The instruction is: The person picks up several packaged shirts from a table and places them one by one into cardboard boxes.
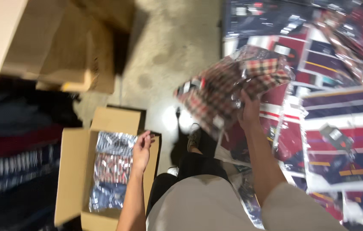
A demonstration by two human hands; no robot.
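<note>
**Plaid packet lifted, other hand at the carton**

The right hand [250, 112] holds a bagged red plaid shirt [233, 87] up over the floor [168, 55], its long axis slanting from lower left to upper right, fingers pinching its lower edge. The arm reaches forward, nearly straight. The left hand [142, 149] rests on the open cardboard box [72, 171], fingers curled together over the bagged shirts [110, 169] inside.

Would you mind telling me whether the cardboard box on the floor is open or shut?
Open: the cardboard box has its flaps spread, showing bagged garments inside.
</note>
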